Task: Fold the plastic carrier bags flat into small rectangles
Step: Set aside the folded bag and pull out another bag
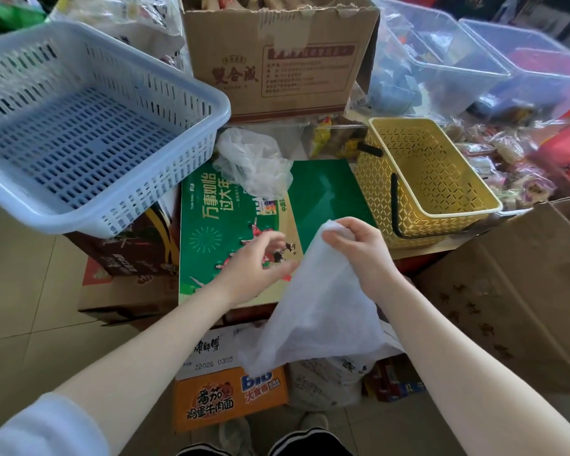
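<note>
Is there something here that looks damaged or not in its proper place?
Yes. The brown cardboard box at the back has a torn, ragged top edge. A crumpled plastic bag lies unfolded on the green carton. The right hand pinches another white bag, hanging loose.

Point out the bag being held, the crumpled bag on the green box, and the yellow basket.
held bag (313,311), head view, middle of the hanging sheet.
crumpled bag (254,162), head view, centre of the bunched plastic.
yellow basket (375,185), head view, near side wall.
</note>
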`<state>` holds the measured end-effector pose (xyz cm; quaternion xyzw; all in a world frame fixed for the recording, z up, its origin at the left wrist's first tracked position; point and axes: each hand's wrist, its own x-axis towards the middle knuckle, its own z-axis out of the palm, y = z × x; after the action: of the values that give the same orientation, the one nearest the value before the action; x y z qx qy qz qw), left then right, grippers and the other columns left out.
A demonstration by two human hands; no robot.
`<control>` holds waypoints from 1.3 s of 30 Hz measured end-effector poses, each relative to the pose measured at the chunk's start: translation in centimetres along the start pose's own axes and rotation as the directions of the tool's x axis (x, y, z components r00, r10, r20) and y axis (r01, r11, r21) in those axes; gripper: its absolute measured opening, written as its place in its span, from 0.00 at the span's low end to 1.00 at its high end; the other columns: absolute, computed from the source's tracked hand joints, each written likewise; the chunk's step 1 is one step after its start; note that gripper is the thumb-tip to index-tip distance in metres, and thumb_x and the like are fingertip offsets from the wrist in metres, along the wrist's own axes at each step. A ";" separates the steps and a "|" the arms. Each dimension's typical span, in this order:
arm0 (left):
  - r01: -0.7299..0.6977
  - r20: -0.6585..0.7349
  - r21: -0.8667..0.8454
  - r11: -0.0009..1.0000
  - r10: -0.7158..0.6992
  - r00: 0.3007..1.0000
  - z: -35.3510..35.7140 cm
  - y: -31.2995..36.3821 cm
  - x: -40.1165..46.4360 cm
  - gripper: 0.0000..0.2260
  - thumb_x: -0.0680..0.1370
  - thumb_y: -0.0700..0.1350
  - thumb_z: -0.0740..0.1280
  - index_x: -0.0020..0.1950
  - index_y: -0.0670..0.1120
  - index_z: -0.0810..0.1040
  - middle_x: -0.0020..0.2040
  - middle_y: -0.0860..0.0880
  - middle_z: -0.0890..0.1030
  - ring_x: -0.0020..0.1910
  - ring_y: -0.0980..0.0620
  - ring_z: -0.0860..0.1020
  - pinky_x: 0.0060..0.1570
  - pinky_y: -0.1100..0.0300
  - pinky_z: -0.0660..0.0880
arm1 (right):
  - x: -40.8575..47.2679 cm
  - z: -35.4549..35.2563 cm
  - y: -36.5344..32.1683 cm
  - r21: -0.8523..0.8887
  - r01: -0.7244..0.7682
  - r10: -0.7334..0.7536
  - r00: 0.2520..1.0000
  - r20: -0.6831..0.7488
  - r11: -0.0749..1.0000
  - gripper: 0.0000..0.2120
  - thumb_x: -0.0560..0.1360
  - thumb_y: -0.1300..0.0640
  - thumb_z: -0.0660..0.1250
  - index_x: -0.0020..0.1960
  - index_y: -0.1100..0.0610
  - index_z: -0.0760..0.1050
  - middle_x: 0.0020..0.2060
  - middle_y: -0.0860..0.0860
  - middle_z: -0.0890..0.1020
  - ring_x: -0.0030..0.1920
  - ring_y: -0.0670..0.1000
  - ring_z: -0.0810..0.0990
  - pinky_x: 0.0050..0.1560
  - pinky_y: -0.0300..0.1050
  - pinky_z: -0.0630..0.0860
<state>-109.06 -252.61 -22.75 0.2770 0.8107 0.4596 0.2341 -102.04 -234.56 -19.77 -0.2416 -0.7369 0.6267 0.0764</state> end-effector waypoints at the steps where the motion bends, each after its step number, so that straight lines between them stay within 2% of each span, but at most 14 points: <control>1: -0.004 0.023 -0.110 0.994 0.007 1.000 0.4 1.2 0.2 0.22 0.73 0.52 0.69 0.65 0.48 0.68 0.58 0.56 0.74 0.59 0.59 0.71 0.57 0.64 0.66 | -0.3 0.4 -0.3 -0.008 0.020 -0.020 0.999 0.028 1.000 0.04 0.72 0.60 0.71 0.39 0.55 0.77 0.33 0.50 0.73 0.36 0.47 0.70 0.37 0.40 0.65; 6: -0.075 -0.076 -0.342 0.937 0.052 0.996 2.8 3.9 0.2 0.08 0.74 0.43 0.69 0.39 0.42 0.74 0.34 0.51 0.74 0.34 0.56 0.70 0.37 0.64 0.67 | -1.6 -0.3 -0.7 -0.098 0.059 -0.046 0.990 0.135 0.993 0.05 0.72 0.58 0.70 0.47 0.58 0.78 0.37 0.51 0.78 0.37 0.48 0.73 0.38 0.42 0.69; 10: -0.041 -0.197 -0.472 0.881 -0.060 0.979 3.1 4.5 -0.2 0.05 0.75 0.37 0.67 0.38 0.42 0.76 0.33 0.49 0.76 0.32 0.56 0.72 0.35 0.65 0.69 | -1.9 -3.8 1.1 -0.238 0.054 0.072 0.867 0.493 0.970 0.17 0.68 0.56 0.73 0.55 0.55 0.76 0.48 0.52 0.82 0.48 0.51 0.81 0.48 0.47 0.77; 13: -0.036 -0.208 -0.565 0.825 -0.100 0.973 3.0 4.7 -1.1 0.03 0.74 0.37 0.68 0.40 0.42 0.78 0.32 0.53 0.79 0.32 0.57 0.74 0.34 0.67 0.71 | -2.0 -5.4 3.2 -0.566 0.250 0.108 0.846 0.523 0.785 0.07 0.69 0.59 0.72 0.40 0.51 0.75 0.35 0.46 0.79 0.37 0.47 0.77 0.39 0.41 0.73; 16: -0.020 -0.248 -0.599 0.800 -0.162 0.955 3.0 4.3 -2.0 0.03 0.74 0.35 0.67 0.41 0.42 0.78 0.30 0.55 0.80 0.29 0.60 0.75 0.30 0.70 0.71 | -1.3 -6.6 4.6 -0.669 0.349 -0.003 0.888 0.459 0.656 0.23 0.71 0.58 0.71 0.27 0.52 0.59 0.23 0.46 0.64 0.26 0.44 0.59 0.28 0.39 0.57; 18: 0.021 -0.236 -0.596 0.802 -0.201 0.951 3.0 3.3 -2.8 0.03 0.72 0.39 0.68 0.39 0.45 0.78 0.32 0.54 0.81 0.32 0.59 0.77 0.34 0.67 0.74 | -0.5 -7.5 5.2 -0.691 0.318 -0.082 0.932 0.353 0.650 0.23 0.71 0.55 0.71 0.27 0.54 0.59 0.24 0.48 0.62 0.28 0.48 0.59 0.29 0.41 0.57; 21: 0.127 -0.169 -0.458 0.880 -0.226 0.959 3.3 1.3 -4.0 0.03 0.73 0.39 0.67 0.41 0.45 0.79 0.41 0.50 0.81 0.43 0.53 0.77 0.50 0.57 0.72 | 0.1 -8.5 5.6 -0.635 0.326 -0.176 0.941 0.289 0.700 0.09 0.69 0.60 0.72 0.36 0.60 0.73 0.31 0.49 0.70 0.35 0.52 0.68 0.33 0.41 0.60; 23: 0.224 -0.091 -0.337 0.915 -0.268 0.959 3.3 0.9 -4.9 0.08 0.73 0.35 0.63 0.47 0.45 0.78 0.46 0.47 0.81 0.47 0.52 0.77 0.53 0.55 0.70 | -0.4 -9.0 5.5 -0.648 0.367 -0.228 0.929 0.291 0.668 0.06 0.69 0.62 0.70 0.42 0.61 0.73 0.34 0.50 0.74 0.37 0.55 0.72 0.37 0.47 0.65; 27: 0.199 0.049 -0.291 0.936 -0.193 0.980 3.3 3.7 -5.0 0.21 0.65 0.54 0.61 0.56 0.51 0.76 0.56 0.55 0.78 0.55 0.59 0.75 0.54 0.64 0.68 | -1.8 -9.4 5.4 -0.753 0.413 -0.442 0.879 0.181 0.513 0.07 0.68 0.64 0.67 0.41 0.58 0.69 0.32 0.48 0.72 0.33 0.54 0.69 0.29 0.45 0.61; 29: 0.157 -0.023 0.051 0.986 -0.156 0.988 4.3 5.4 -3.9 0.24 0.68 0.64 0.64 0.60 0.53 0.74 0.57 0.60 0.75 0.55 0.62 0.73 0.52 0.65 0.68 | -2.5 -9.1 5.3 -0.730 0.479 -0.561 0.813 0.158 0.488 0.10 0.65 0.67 0.66 0.38 0.56 0.67 0.29 0.46 0.70 0.28 0.52 0.66 0.25 0.39 0.57; 31: 0.078 -0.112 0.462 0.883 -0.029 0.993 5.7 6.6 -2.5 0.22 0.73 0.62 0.64 0.62 0.52 0.73 0.56 0.57 0.76 0.56 0.57 0.72 0.58 0.58 0.66 | -3.0 -9.0 5.4 -0.686 0.546 -0.642 0.752 0.149 0.481 0.13 0.62 0.68 0.64 0.38 0.54 0.63 0.28 0.48 0.71 0.27 0.50 0.64 0.24 0.38 0.55; 33: 0.023 -0.137 0.619 0.785 0.079 0.987 7.1 7.1 -1.6 0.16 0.75 0.58 0.64 0.57 0.51 0.76 0.50 0.56 0.79 0.53 0.55 0.72 0.65 0.53 0.62 | -3.4 -9.3 5.3 -0.648 0.605 -0.690 0.705 0.164 0.463 0.16 0.61 0.68 0.63 0.38 0.52 0.61 0.29 0.50 0.73 0.28 0.48 0.64 0.23 0.40 0.56; 36: -0.044 -0.121 0.590 0.806 0.142 0.982 8.3 7.6 -1.4 0.14 0.76 0.58 0.61 0.49 0.50 0.77 0.42 0.58 0.77 0.45 0.58 0.69 0.67 0.49 0.58 | -4.0 -10.6 5.3 -0.630 0.661 -0.725 0.654 0.218 0.407 0.17 0.61 0.68 0.64 0.40 0.52 0.61 0.32 0.50 0.74 0.34 0.48 0.65 0.26 0.40 0.60; 39: -0.149 -0.097 0.366 0.919 0.198 0.975 9.4 8.4 -1.8 0.33 0.69 0.73 0.47 0.51 0.50 0.77 0.45 0.62 0.74 0.47 0.62 0.69 0.64 0.53 0.57 | -4.0 -12.2 5.4 -0.632 0.652 -0.717 0.665 0.210 0.419 0.15 0.62 0.65 0.65 0.42 0.52 0.62 0.34 0.50 0.75 0.37 0.47 0.67 0.28 0.38 0.60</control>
<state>-99.81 -244.40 -19.58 0.3546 0.8663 0.3415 0.0841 -92.12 -225.00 -21.76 0.0408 -0.9361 0.2247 0.2675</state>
